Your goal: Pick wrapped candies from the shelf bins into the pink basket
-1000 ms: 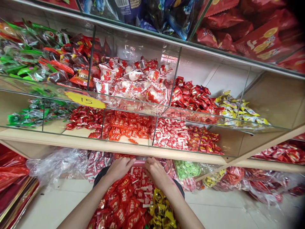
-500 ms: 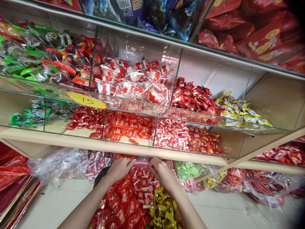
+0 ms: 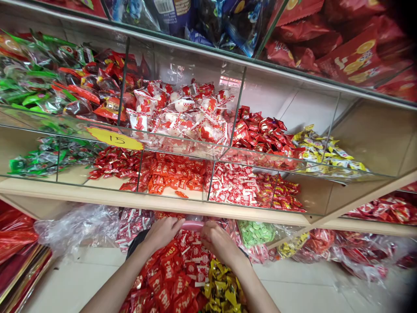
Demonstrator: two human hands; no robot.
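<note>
Pink rim, wrapped contents: the basin [image 3: 192,224] is positioned directly in front of the person, below the front edge of the lower shelf [image 3: 97,194]. Its near side lies outside the view; whether it rests on the floor [image 3: 94,271] cannot be told.

Left hand [image 3: 164,232]: placed at the far rim, left of centre, fingers bent over it in a grasp. Its position is unchanged over the last second.

Right hand [image 3: 220,243]: fingers curled inward. One second ago it was on the rim, level with the left hand; it has since moved down and outward, toward the wearer. It is now at the right end of the visible rim, near the contents. Contact with the rim, or an item inside the fist, cannot be confirmed.

Effect of the change: more bare rim shows between the hands. The left hand provides the only clear hold on the basin, and the two hands are no longer matched.

Contents: red candies [image 3: 166,282] at left, red-and-white candies [image 3: 197,261] at the far centre, yellow candies [image 3: 224,289] at right. The fill shows no evident change.

Surroundings: the lower shelf carries sorted candies behind glass. A yellow tag [image 3: 114,138] marked 15 is fixed above.
</note>
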